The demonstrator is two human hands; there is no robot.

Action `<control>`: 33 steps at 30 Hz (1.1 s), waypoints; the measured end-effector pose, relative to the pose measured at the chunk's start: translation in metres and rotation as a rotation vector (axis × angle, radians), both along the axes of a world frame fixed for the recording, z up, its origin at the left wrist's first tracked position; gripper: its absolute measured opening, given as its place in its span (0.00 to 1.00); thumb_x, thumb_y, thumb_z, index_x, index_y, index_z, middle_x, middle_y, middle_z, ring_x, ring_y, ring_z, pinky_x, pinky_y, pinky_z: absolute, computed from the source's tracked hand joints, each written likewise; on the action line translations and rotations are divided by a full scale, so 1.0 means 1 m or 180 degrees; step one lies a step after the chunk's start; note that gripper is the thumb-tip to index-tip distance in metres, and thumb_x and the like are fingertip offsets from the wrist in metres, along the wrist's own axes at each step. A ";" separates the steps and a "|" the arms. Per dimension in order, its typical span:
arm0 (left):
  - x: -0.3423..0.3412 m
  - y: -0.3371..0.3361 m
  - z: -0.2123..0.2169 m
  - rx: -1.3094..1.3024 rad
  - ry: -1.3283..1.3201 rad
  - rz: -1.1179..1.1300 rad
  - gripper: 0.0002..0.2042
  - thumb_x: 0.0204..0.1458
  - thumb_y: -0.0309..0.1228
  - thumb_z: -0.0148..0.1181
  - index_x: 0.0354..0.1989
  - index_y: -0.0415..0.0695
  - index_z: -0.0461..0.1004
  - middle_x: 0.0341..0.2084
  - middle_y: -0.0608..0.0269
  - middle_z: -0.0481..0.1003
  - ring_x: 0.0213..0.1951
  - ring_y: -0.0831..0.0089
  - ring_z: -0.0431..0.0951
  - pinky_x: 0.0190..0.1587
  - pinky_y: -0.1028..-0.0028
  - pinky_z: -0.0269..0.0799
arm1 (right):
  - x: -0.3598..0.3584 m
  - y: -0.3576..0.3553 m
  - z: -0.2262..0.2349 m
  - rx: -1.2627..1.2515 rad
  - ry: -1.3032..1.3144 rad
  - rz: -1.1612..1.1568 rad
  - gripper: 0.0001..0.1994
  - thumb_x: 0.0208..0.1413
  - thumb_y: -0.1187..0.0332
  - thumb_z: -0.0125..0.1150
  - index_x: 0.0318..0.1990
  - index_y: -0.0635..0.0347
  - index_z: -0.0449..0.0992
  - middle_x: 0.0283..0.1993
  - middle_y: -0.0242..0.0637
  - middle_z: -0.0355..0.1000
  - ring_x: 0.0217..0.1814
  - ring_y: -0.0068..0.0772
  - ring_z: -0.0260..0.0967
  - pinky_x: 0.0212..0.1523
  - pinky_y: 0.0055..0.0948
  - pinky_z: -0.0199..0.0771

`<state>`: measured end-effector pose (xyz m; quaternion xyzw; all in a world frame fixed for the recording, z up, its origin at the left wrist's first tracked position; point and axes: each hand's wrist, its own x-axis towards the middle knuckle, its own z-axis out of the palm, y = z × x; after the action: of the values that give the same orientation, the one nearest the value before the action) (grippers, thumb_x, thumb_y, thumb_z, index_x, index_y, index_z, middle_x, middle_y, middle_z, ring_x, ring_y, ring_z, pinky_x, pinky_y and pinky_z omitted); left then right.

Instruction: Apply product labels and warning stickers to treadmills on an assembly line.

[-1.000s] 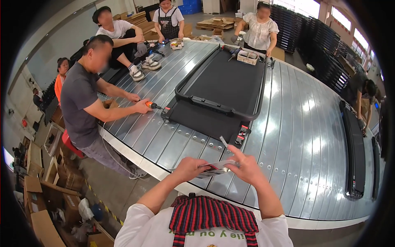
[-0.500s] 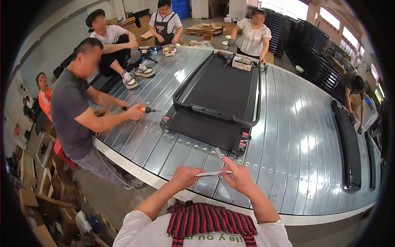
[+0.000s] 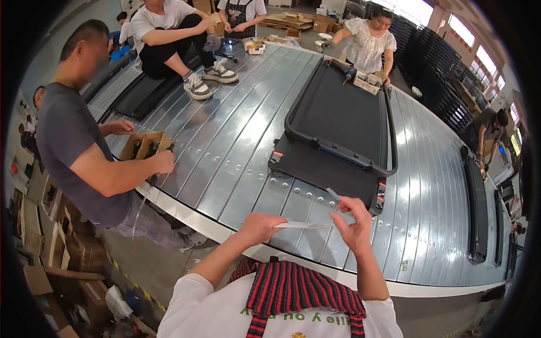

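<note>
My left hand point(image 3: 260, 228) is closed on the edge of a thin white sheet point(image 3: 304, 225), pinched between thumb and fingers. The sheet stretches right toward my right hand point(image 3: 354, 222), raised just beyond the table's near edge. A small silvery strip point(image 3: 332, 194) sticks out from that hand's upper fingertips; whether it is gripped or clings there is hard to see. The thumb stands a little apart below. Beyond my hands lies a black treadmill point(image 3: 338, 107), its loop-shaped handrail point(image 3: 389, 135) folded flat over it and red marks at its near corners.
The ribbed metal table point(image 3: 236, 163) bears everything. At left, a person in a grey shirt point(image 3: 62, 129) reaches to a cardboard parts box point(image 3: 147, 145). Another person sits on the table. At the far end someone stands by a parts tray point(image 3: 368, 83). Long black units point(image 3: 476, 214) lie right.
My right hand has moved up and right, away from the white sheet, with the strip. The view has shifted left. The person at left no longer holds the power screwdriver and reaches to the box.
</note>
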<state>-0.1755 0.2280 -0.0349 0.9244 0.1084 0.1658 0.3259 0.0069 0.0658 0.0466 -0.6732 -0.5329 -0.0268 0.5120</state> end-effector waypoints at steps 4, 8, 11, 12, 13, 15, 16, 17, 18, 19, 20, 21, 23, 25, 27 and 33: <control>-0.017 0.056 0.019 -0.0054 0.0458 -0.0180 0.08 0.47 0.39 0.54 0.33 0.54 0.74 0.21 0.60 0.73 0.25 0.58 0.73 0.27 0.64 0.67 | -0.004 0.035 -0.015 0.0134 0.0535 -0.0136 0.05 0.42 0.79 0.59 0.29 0.65 0.70 0.34 0.33 0.65 0.33 0.21 0.61 0.35 0.18 0.63; -0.021 0.111 0.055 -0.0597 0.0873 -0.0452 0.10 0.46 0.41 0.55 0.32 0.51 0.75 0.21 0.59 0.74 0.24 0.59 0.73 0.27 0.66 0.68 | -0.007 0.052 -0.027 0.0202 0.1238 -0.0388 0.03 0.44 0.79 0.57 0.28 0.65 0.70 0.35 0.31 0.65 0.34 0.18 0.61 0.36 0.18 0.63; -0.011 0.137 0.049 -0.0787 0.1105 -0.0780 0.11 0.46 0.41 0.54 0.32 0.48 0.75 0.21 0.57 0.74 0.25 0.58 0.73 0.28 0.65 0.68 | -0.002 0.057 -0.034 -0.0078 0.1552 -0.0500 0.04 0.45 0.77 0.58 0.30 0.64 0.70 0.35 0.29 0.65 0.35 0.16 0.61 0.37 0.18 0.63; -0.008 0.142 0.037 -0.0503 0.1060 -0.0894 0.11 0.46 0.41 0.53 0.32 0.48 0.75 0.21 0.57 0.73 0.25 0.58 0.73 0.29 0.65 0.68 | 0.000 0.059 -0.040 -0.0213 0.1495 -0.0621 0.09 0.43 0.75 0.60 0.35 0.63 0.70 0.35 0.32 0.67 0.37 0.20 0.63 0.38 0.21 0.64; -0.005 0.148 0.025 -0.0219 0.1002 -0.1003 0.11 0.46 0.42 0.53 0.31 0.49 0.75 0.21 0.57 0.73 0.26 0.58 0.73 0.29 0.64 0.68 | 0.002 0.064 -0.045 -0.0347 0.1432 -0.0736 0.15 0.42 0.73 0.62 0.39 0.62 0.69 0.36 0.34 0.69 0.38 0.25 0.65 0.39 0.25 0.66; 0.002 0.156 0.009 0.0069 0.1216 -0.1079 0.12 0.47 0.42 0.52 0.32 0.50 0.75 0.22 0.57 0.73 0.28 0.57 0.73 0.30 0.63 0.68 | 0.001 0.073 -0.054 -0.0472 0.1221 -0.0834 0.21 0.41 0.74 0.62 0.46 0.60 0.64 0.37 0.34 0.69 0.39 0.25 0.66 0.40 0.25 0.65; 0.005 0.159 0.004 0.0124 0.1331 -0.1106 0.12 0.47 0.43 0.51 0.32 0.51 0.75 0.23 0.57 0.73 0.28 0.57 0.73 0.30 0.63 0.67 | 0.002 0.079 -0.057 -0.0613 0.1003 -0.0881 0.28 0.41 0.74 0.62 0.53 0.58 0.60 0.38 0.33 0.69 0.40 0.25 0.66 0.41 0.25 0.65; 0.009 0.163 -0.002 0.0178 0.1447 -0.1124 0.12 0.47 0.43 0.51 0.32 0.52 0.75 0.23 0.57 0.73 0.28 0.57 0.73 0.30 0.62 0.67 | 0.005 0.086 -0.058 -0.0621 0.1011 -0.0920 0.28 0.41 0.74 0.62 0.53 0.58 0.60 0.38 0.33 0.69 0.40 0.25 0.66 0.41 0.25 0.65; 0.011 0.165 -0.006 0.0194 0.1494 -0.1143 0.12 0.48 0.44 0.50 0.32 0.53 0.75 0.23 0.57 0.73 0.28 0.57 0.73 0.30 0.62 0.67 | 0.007 0.091 -0.058 -0.0861 0.0917 -0.1012 0.33 0.40 0.74 0.62 0.56 0.57 0.55 0.40 0.35 0.69 0.42 0.30 0.66 0.43 0.28 0.65; 0.015 0.170 -0.008 0.0172 0.1509 -0.1174 0.12 0.48 0.44 0.50 0.32 0.53 0.75 0.23 0.57 0.73 0.28 0.57 0.73 0.30 0.62 0.67 | 0.010 0.096 -0.059 -0.1105 0.0825 -0.1089 0.38 0.39 0.74 0.63 0.59 0.55 0.51 0.42 0.38 0.69 0.44 0.35 0.66 0.45 0.31 0.65; 0.018 0.173 -0.009 0.0090 0.1618 -0.1149 0.11 0.48 0.44 0.50 0.32 0.53 0.75 0.23 0.58 0.73 0.29 0.57 0.73 0.30 0.62 0.67 | 0.017 0.102 -0.061 -0.1132 0.0847 -0.1103 0.38 0.39 0.74 0.63 0.59 0.55 0.51 0.42 0.38 0.69 0.44 0.35 0.66 0.45 0.31 0.65; 0.020 0.173 -0.010 0.0009 0.1733 -0.1116 0.11 0.47 0.44 0.51 0.32 0.53 0.75 0.23 0.58 0.73 0.29 0.57 0.73 0.30 0.62 0.67 | 0.027 0.108 -0.064 -0.1216 0.0418 -0.1237 0.39 0.37 0.74 0.63 0.60 0.55 0.50 0.44 0.39 0.68 0.46 0.37 0.65 0.47 0.33 0.65; 0.023 0.174 -0.017 0.0079 0.1663 -0.1160 0.11 0.48 0.43 0.51 0.32 0.54 0.75 0.22 0.58 0.73 0.28 0.57 0.72 0.30 0.62 0.67 | 0.051 0.122 -0.069 -0.1312 -0.0101 -0.1355 0.43 0.34 0.74 0.65 0.61 0.55 0.48 0.49 0.43 0.65 0.54 0.43 0.59 0.52 0.37 0.59; 0.025 0.179 -0.022 0.0165 0.1591 -0.1199 0.11 0.48 0.43 0.51 0.33 0.54 0.75 0.22 0.59 0.73 0.27 0.57 0.72 0.29 0.62 0.66 | 0.070 0.140 -0.068 -0.1495 -0.0610 -0.1402 0.43 0.33 0.73 0.65 0.60 0.56 0.48 0.54 0.45 0.61 0.58 0.46 0.54 0.55 0.38 0.54; 0.023 0.183 -0.022 0.0088 0.1585 -0.1157 0.10 0.48 0.43 0.51 0.33 0.54 0.75 0.22 0.59 0.74 0.27 0.57 0.72 0.29 0.62 0.67 | 0.084 0.153 -0.075 -0.1819 -0.0790 -0.1397 0.45 0.32 0.67 0.68 0.61 0.57 0.48 0.57 0.46 0.57 0.61 0.48 0.50 0.57 0.39 0.51; 0.013 0.196 -0.023 -0.0033 0.1801 -0.0880 0.10 0.48 0.43 0.51 0.32 0.54 0.75 0.22 0.60 0.73 0.27 0.57 0.72 0.29 0.62 0.66 | 0.063 0.153 -0.104 -0.2282 0.0336 -0.0224 0.52 0.27 0.53 0.72 0.61 0.57 0.46 0.44 0.43 0.67 0.48 0.48 0.62 0.47 0.40 0.62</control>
<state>-0.1620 0.4239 -0.0583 0.9382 0.0690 -0.1445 0.3070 0.0702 0.2188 -0.0572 -0.8283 -0.4577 0.1789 0.2691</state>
